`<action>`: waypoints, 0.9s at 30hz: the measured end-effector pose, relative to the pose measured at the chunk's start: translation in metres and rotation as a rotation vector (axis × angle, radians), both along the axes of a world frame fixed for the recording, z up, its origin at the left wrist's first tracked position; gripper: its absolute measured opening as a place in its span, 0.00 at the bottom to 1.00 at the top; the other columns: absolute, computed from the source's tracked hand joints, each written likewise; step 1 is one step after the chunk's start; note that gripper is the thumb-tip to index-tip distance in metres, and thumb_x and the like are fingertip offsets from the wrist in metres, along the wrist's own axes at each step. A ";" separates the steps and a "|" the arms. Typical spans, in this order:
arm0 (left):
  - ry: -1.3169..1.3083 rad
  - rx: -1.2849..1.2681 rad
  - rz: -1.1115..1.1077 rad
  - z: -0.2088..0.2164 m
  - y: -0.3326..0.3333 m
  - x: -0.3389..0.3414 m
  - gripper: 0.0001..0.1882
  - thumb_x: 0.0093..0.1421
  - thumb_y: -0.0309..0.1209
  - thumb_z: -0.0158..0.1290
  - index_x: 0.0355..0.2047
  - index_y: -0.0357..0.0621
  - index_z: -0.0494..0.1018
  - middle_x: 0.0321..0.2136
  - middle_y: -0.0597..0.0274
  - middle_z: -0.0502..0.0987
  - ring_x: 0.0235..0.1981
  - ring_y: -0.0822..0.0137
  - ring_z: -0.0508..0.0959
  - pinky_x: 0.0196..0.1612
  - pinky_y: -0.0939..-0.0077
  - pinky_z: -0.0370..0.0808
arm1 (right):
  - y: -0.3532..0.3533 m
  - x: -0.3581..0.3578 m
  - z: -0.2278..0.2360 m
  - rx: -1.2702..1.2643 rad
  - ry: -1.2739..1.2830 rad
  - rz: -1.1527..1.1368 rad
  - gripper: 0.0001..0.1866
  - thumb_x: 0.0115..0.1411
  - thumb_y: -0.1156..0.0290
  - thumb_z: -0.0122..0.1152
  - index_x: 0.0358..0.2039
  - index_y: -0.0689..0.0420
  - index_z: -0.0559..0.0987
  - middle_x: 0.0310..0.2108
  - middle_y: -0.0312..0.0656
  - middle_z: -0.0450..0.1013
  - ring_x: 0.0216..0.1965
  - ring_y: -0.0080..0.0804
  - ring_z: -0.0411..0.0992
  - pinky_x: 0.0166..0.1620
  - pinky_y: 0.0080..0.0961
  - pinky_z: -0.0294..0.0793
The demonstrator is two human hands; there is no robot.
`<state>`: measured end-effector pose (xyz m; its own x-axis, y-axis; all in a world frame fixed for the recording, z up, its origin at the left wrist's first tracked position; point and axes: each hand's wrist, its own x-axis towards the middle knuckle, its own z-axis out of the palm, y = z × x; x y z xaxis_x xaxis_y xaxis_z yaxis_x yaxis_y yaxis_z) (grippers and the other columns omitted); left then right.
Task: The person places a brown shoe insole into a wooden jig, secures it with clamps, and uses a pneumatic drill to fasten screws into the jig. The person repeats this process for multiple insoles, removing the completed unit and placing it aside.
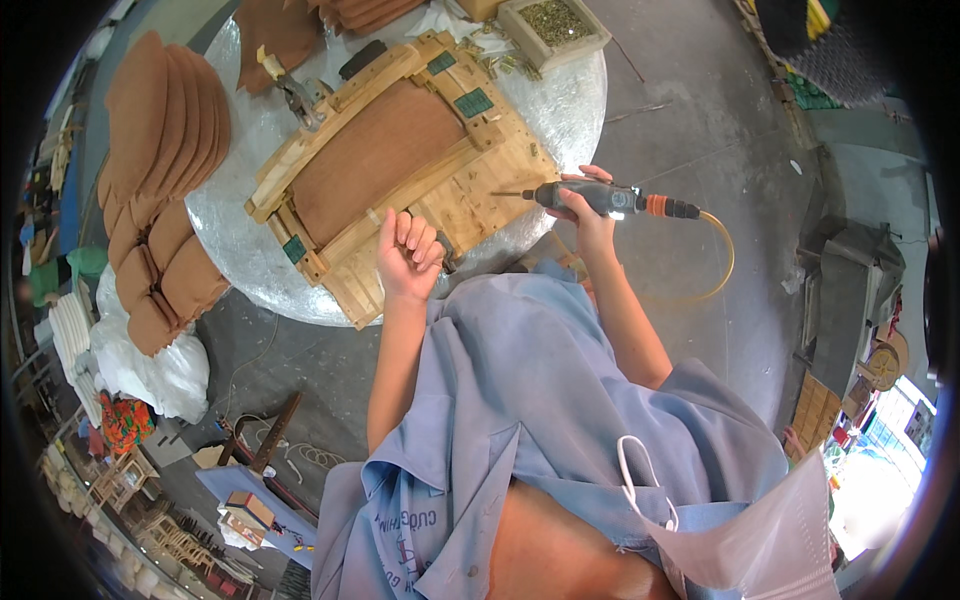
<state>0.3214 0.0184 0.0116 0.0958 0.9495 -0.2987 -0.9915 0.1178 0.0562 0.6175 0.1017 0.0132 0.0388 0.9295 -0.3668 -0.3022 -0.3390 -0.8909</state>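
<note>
My right hand [592, 222] is wrapped round a dark air screwdriver [618, 199], its long thin bit aimed left over the near right part of a wooden jig [500, 195]. From the tool's orange fitting a yellow air hose [728, 250] curves down. My left hand [408, 258] is closed, fingers curled, just above the jig's near rail; whatever it may hold is too small to make out. Framed by the jig's rails lies a curved brown panel [375, 160]. A toggle clamp [298, 100] stands at the jig's far left, and green pads [473, 102] sit on its frame.
The jig rests on a round table wrapped in shiny film [235, 215]. A tray of small brass-coloured screws [552, 22] stands at the back right, with loose ones beside it. Stacked brown panels [168, 120] rise at the left, with more brown pieces [165, 262] below.
</note>
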 end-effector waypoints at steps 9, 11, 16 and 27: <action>0.260 -0.354 0.039 0.000 0.012 0.011 0.25 0.79 0.45 0.47 0.24 0.49 0.65 0.16 0.67 0.63 0.16 0.71 0.64 0.17 0.76 0.61 | -0.014 0.005 0.000 -0.055 0.031 0.033 0.32 0.59 0.78 0.73 0.62 0.54 0.67 0.54 0.50 0.74 0.50 0.42 0.80 0.43 0.40 0.92; 0.424 -0.435 -0.030 -0.011 0.009 0.011 0.24 0.78 0.48 0.49 0.25 0.49 0.66 0.15 0.69 0.60 0.14 0.73 0.61 0.16 0.77 0.59 | -0.015 0.004 0.000 -0.041 0.049 0.016 0.32 0.59 0.78 0.72 0.62 0.53 0.67 0.54 0.50 0.74 0.50 0.42 0.80 0.43 0.40 0.91; 0.966 -0.547 -0.194 -0.008 0.010 0.034 0.28 0.70 0.56 0.59 0.24 0.50 0.66 0.12 0.77 0.57 0.09 0.81 0.55 0.13 0.81 0.51 | -0.014 -0.001 0.018 -0.064 0.157 -0.037 0.32 0.60 0.79 0.70 0.63 0.53 0.67 0.53 0.50 0.74 0.49 0.42 0.80 0.42 0.40 0.91; 0.992 -0.355 -0.427 -0.031 0.037 0.054 0.26 0.75 0.54 0.51 0.28 0.46 0.74 0.14 0.71 0.68 0.09 0.80 0.58 0.13 0.81 0.51 | -0.016 0.000 0.051 -0.053 0.250 0.092 0.34 0.57 0.75 0.71 0.63 0.52 0.67 0.53 0.48 0.76 0.49 0.41 0.80 0.40 0.42 0.91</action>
